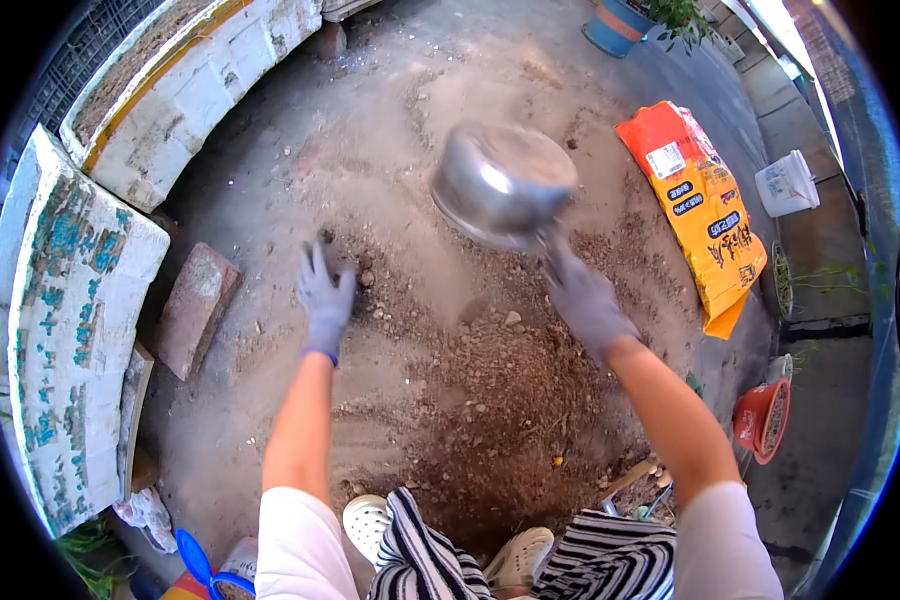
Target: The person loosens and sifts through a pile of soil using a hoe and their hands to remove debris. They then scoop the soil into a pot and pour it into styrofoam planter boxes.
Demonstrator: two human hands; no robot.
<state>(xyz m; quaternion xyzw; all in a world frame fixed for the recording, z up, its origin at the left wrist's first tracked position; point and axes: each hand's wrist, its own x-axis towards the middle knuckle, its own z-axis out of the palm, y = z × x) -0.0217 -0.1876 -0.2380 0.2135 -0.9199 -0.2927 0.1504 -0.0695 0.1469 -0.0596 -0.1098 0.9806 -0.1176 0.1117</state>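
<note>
My right hand [587, 300], in a grey glove, is closed round the handle of a shiny metal saucepan [490, 195]. The pan is held tilted above the dusty ground and is slightly blurred; I cannot tell whether it holds anything. My left hand [325, 297], gloved too, has its fingers spread low over the ground. Small dark clods [367, 280] lie just right of its fingertips. Between my forearms spreads a heap of loose brown soil [510, 380] with small stones, reaching down towards my shoes.
An orange and yellow bag [700, 215] lies at right, near a white bucket [788, 184] and a red pot [762, 420]. White foam planters [80, 330] and a brick [198, 310] stand at left. A blue plant pot [615, 28] is at the back. A wooden handle [630, 478] lies near my right foot.
</note>
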